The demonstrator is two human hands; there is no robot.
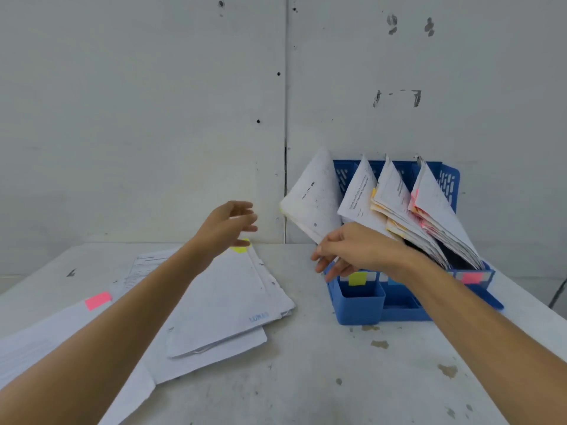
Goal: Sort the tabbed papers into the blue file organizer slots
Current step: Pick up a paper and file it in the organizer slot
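A blue file organizer (pixel 362 305) stands on the right of the table, with paper bundles leaning in its slots. Its front carries a yellow label (pixel 357 278) and a pink label (pixel 472 277). My right hand (pixel 352 250) is at the foot of the leftmost bundle (pixel 310 199), fingers spread and touching its lower edge. My left hand (pixel 228 227) hovers with loose fingers above a loose pile of papers (pixel 227 299) lying flat on the left. A yellow tab (pixel 241 248) shows at the pile's far corner, and a pink tab (pixel 97 300) sticks out of a lower sheet.
A white wall with a vertical seam (pixel 286 118) rises right behind the table (pixel 322 378). The tabletop is worn, with chipped spots near the front right. A dark object (pixel 558 291) shows at the far right edge.
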